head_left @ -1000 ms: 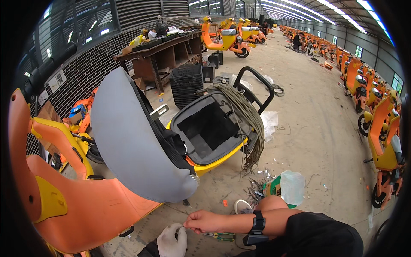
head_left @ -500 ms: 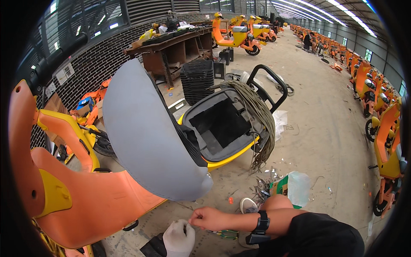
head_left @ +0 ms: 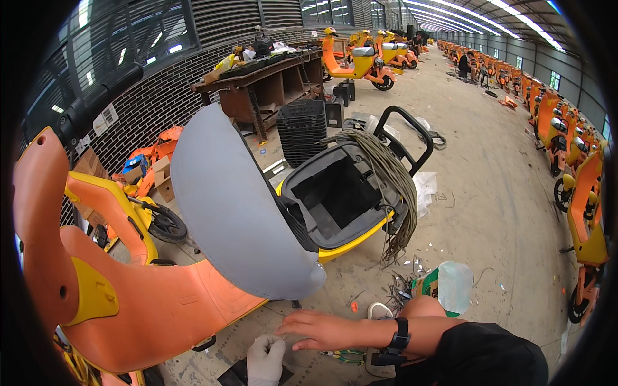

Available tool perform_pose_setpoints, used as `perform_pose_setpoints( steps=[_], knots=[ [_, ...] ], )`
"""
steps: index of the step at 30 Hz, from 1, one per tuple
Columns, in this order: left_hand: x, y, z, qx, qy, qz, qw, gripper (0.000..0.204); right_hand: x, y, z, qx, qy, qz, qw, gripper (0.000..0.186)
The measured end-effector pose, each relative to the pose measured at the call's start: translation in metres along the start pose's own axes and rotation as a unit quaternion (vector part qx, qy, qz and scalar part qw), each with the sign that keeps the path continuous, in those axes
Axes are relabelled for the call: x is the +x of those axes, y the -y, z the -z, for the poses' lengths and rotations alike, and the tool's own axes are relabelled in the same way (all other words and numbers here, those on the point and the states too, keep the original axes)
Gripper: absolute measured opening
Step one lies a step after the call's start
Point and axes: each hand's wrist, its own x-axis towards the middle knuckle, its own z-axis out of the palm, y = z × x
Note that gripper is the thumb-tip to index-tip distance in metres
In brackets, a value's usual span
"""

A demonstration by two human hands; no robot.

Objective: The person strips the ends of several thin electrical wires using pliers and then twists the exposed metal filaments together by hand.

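Observation:
My right hand (head_left: 322, 329) is bare, with a black watch (head_left: 399, 336) on the wrist, and lies low over the concrete floor with its fingers stretched to the left. Its fingertips meet my left hand (head_left: 265, 357), which wears a white glove and has its fingers bunched upward. Whether anything sits between them is too small to tell. Just above both hands is an orange and yellow scooter (head_left: 148, 309). Its seat (head_left: 238, 212) is raised, grey underside showing. Behind it the black storage tub (head_left: 335, 193) is open, and a bundle of grey wires (head_left: 396, 186) hangs over its rim.
Cut wire scraps (head_left: 402, 283) and a clear plastic jug (head_left: 455, 285) lie on the floor by my knee. A stack of black crates (head_left: 302, 128) and a wooden workbench (head_left: 257, 77) stand behind the scooter. More orange scooters (head_left: 579, 193) line the right side and the far end of the hall.
My right hand has slid a little to the right along the floor and flattened its fingers against the glove. The view has shifted slightly; the scooter has not moved.

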Motion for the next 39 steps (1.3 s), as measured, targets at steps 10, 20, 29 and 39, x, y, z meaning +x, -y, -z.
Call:
perform_pose_setpoints(
  steps=[10,20,29,39],
  knots=[
    [-0.003,-0.031,0.007,-0.442,0.113,0.304,0.836,0.008,0.001,0.002,0.008,-0.008,0.007,0.068,0.998,0.023],
    [0.001,-0.022,-0.001,-0.368,0.115,0.243,0.890,0.008,-0.002,0.002,0.006,0.094,-0.010,-0.025,0.995,0.017],
    [0.000,-0.033,-0.014,0.154,-0.017,-0.076,0.985,0.016,-0.003,-0.008,-0.015,0.311,-0.033,-0.324,0.893,0.025],
    [0.004,-0.019,-0.016,0.285,-0.093,-0.145,0.943,0.012,0.006,-0.015,-0.021,0.330,-0.012,-0.325,0.886,0.021]
  ],
)
